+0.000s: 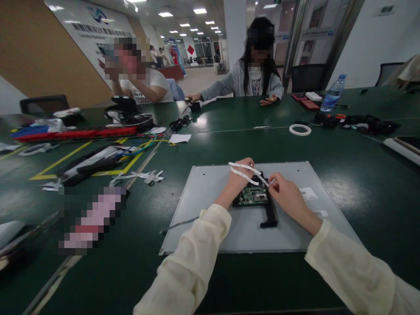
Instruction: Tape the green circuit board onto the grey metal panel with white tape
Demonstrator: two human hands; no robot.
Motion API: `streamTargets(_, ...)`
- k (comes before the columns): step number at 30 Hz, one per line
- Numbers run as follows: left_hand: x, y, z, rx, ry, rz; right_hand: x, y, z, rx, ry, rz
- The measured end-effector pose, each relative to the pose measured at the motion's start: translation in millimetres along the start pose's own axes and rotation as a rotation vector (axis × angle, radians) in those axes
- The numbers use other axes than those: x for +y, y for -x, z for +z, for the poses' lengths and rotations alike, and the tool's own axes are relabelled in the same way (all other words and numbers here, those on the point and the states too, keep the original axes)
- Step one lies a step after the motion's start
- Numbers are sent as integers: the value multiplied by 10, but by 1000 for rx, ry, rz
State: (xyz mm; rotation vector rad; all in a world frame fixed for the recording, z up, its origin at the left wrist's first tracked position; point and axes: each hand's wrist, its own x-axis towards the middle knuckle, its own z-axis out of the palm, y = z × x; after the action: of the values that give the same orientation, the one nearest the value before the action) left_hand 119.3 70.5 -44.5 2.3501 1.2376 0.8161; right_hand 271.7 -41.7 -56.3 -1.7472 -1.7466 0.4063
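Note:
A green circuit board (pixel 251 195) with a black bracket (pixel 271 214) lies on a flat grey panel (pixel 203 236). My left hand (pixel 239 179) is over the board's far left side, its fingers curled and partly hidden. White tape strips (pixel 243 166) lie across the back of that hand, their loose ends sticking out. My right hand (pixel 288 197) is at the board's right, with thumb and fingertips pinched on the end of a narrow white tape strip (pixel 264 180). This strip runs towards my left hand above the board. A grey cable (pixel 180 225) extends from the panel's left.
A white tape roll (pixel 300 130) lies beyond the panel on the green table (pixel 262 284). Crumpled tape pieces (pixel 151 176) and a blurred-out pink item (pixel 95 218) are to the left. A water bottle (pixel 333 94) stands far right. Two people sit across the table.

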Motion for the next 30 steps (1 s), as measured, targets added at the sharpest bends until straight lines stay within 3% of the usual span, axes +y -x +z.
streamTargets(13,66,29,-53,7,-65,-58,104,-90,37,0,-162,-24)
streamTargets(30,-56,-36,73,-32,-86,26,41,-46,36,-36,-32,-45)
